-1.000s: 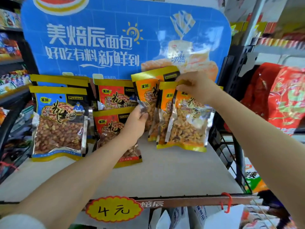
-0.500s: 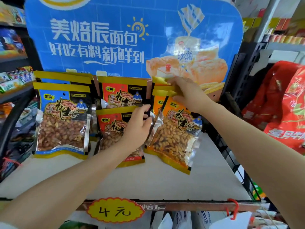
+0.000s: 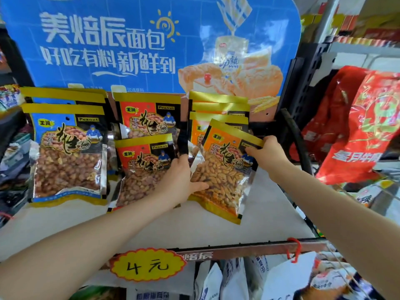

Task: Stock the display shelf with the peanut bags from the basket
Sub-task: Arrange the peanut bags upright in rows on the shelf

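Blue bags: two blue peanut bags [image 3: 68,152] stand at the far left of the white shelf [image 3: 216,224], one behind the other, upright; the front one shows "Peanut" on its label
Red bags: just right of them, two red peanut bags [image 3: 147,148] in a row front to back; the front one sits lower, its bottom right corner hidden behind the left wrist
Left hand: the left hand [image 3: 181,180] is in there now, fingers curled round the left edge of the front orange bag, thumb laid across the clear window over the nuts; gripping it
Front orange bag: the orange peanut bag [image 3: 223,169] is held tilted, top leaning right, bottom edge down on the shelf; three more orange bags [image 3: 218,109] stacked upright just behind it, against the blue backboard [image 3: 129,50]
Right hand: the right hand [image 3: 267,154] pinches the top right corner of that same orange bag, at the yellow seal; fingers pressed together on it
Shelf front: a yellow price tag [image 3: 148,265] reading "4元" hangs on the front rail; a red hook [image 3: 294,250] clips the rail at the right
Basket: cannot tell where it is
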Tool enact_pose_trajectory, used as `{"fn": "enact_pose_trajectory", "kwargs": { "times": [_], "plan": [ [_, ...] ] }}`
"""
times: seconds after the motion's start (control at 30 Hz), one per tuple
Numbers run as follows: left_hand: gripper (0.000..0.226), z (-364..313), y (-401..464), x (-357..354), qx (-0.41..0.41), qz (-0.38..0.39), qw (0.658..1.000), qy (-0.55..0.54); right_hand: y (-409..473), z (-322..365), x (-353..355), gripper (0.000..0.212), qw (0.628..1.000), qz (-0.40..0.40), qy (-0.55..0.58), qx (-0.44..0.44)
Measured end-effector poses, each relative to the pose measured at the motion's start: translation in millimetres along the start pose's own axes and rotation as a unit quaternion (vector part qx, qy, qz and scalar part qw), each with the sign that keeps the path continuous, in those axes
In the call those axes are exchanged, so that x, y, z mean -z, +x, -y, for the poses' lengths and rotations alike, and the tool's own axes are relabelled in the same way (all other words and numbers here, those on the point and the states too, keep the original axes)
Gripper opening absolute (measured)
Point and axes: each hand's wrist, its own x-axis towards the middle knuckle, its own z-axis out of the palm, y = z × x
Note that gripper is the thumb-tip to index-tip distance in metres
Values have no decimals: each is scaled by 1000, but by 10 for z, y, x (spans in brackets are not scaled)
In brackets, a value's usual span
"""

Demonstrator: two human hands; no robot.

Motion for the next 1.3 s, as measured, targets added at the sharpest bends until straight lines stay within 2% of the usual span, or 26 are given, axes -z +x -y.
{"fn": "enact_pose_trajectory", "kwargs": {
  "times": [0.1,0.23,0.3,0.43,0.5,0.57,0.63,0.7,0.77,0.83,0.93,1.03,1.13,1.17,1.23,1.3],
  "plan": [
    [85,-14,24,14,11,8,1000,-10,60,5,-36,29,997,6,82,-12],
    [83,5,21,1,11,-8,999,-31,186,232,-32,13,973,20,231,7],
    [81,2,-8,-24,10,-12,999,-37,201,312,-37,16,963,27,269,-11],
    [102,-28,-134,-161,7,36,999,-34,268,143,-174,19,987,-22,156,-28],
    [107,-48,-156,-198,11,43,999,-10,166,133,-196,22,985,22,171,-29],
    [110,-60,-127,-192,21,40,999,-4,23,167,-198,38,983,56,172,-16],
    [110,-64,-93,-173,26,32,999,-8,9,164,-222,45,990,37,138,10],
    [103,-51,-59,-160,33,40,998,-33,10,199,-207,40,994,-20,99,44],
    [86,-24,-27,-149,44,40,995,-76,55,256,-185,35,992,-59,81,79],
    [69,-5,-5,-138,43,16,994,-99,112,362,-164,29,989,-70,65,114],
    [59,-15,56,-158,14,-40,993,-113,185,520,-139,16,984,-85,49,149],
    [55,-31,106,-209,-2,-76,992,-103,220,542,-83,29,981,-101,10,165],
    [50,-1,93,-232,-7,-67,994,-85,194,541,6,35,978,-103,-35,181],
    [50,8,81,-230,-14,-63,995,-82,173,555,36,43,970,-118,-65,202],
    [56,20,57,-226,-29,-59,995,-74,158,613,75,51,929,-155,-157,297],
    [64,30,47,-229,-38,-63,995,-63,144,733,69,41,879,-142,-214,402]
  ]
}}
